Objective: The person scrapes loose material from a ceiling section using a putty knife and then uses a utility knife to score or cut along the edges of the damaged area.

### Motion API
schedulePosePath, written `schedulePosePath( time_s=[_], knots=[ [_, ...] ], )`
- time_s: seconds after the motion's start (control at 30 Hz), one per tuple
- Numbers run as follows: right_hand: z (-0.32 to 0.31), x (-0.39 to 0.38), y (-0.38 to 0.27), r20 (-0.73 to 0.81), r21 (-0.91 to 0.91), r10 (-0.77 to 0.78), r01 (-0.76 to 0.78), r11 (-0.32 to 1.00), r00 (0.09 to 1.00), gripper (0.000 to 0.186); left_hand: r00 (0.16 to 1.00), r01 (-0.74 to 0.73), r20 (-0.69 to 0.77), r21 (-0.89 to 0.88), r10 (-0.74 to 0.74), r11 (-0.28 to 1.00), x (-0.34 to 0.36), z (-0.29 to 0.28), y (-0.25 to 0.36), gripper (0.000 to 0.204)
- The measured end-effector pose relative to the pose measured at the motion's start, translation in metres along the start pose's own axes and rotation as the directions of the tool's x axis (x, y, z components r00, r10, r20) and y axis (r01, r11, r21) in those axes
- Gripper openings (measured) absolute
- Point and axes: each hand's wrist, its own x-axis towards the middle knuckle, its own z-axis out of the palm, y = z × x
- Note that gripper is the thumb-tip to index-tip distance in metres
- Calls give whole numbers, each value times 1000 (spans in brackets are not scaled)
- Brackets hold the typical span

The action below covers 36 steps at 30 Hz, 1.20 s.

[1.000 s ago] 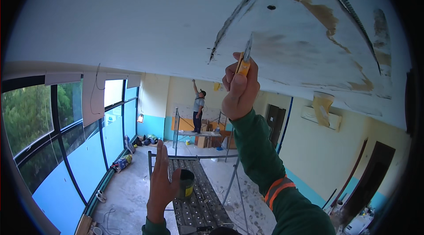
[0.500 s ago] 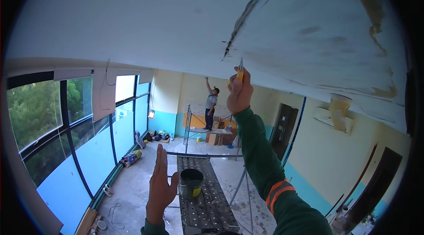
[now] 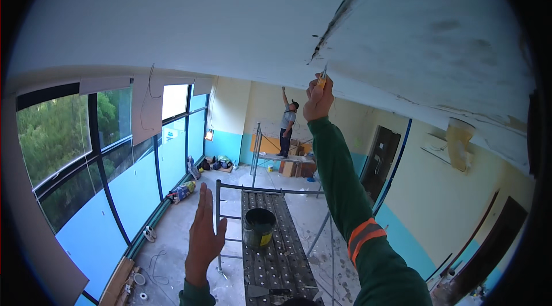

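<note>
My right hand (image 3: 318,96) is raised to the white ceiling (image 3: 172,24), fingers closed round a yellow-handled tool with a thin metal blade (image 3: 324,76). The tool's tip is close to the lower end of a dark, rough crack (image 3: 345,10); I cannot tell whether they touch. My left hand (image 3: 204,240) is held up, fingers stretched out and thumb apart, with nothing in it. To its right, a dark bucket (image 3: 259,228) with a yellow label stands on the perforated metal plank (image 3: 276,268). A trowel or scraper (image 3: 259,291) lies at the plank's near end.
Scaffold rails (image 3: 230,185) frame the plank's far end, above the floor. Another person (image 3: 288,125) stands on a farther scaffold, one arm raised to the ceiling. Windows (image 3: 54,133) line the left; bags (image 3: 183,191) lie below them. A yellowish tube (image 3: 460,145) hangs at right.
The view has turned left and slightly up, so the room sits farther right. My right hand keeps the tool near the crack's end. The left hand remains raised and stretched out.
</note>
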Motion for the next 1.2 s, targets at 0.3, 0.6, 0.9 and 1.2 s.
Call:
schedulePosePath(
  time_s=[0.3, 0.6, 0.9, 1.2],
  knots=[
    [-85, -89, 91, -23, -685, 115, -100, 722, 993, 37, 1000, -4, 3, 9, 4, 1000, -4, -29, -3, 77],
    [-22, -41, 3, 42, 462, 769, -695, 551, 637, 26, 997, 76, 27, 62, -78, 995, -17, -54, -6, 82],
    [-8, 4, -27, 161, 597, 874, -750, 284, 459, 24, 999, 31, 6, 106, -32, 994, -20, -68, 4, 79],
    [-5, 15, -42, 207, 601, 901, -776, 191, 382, 24, 1000, 7, -19, 164, -4, 986, -23, -88, 17, 80]
  ],
)
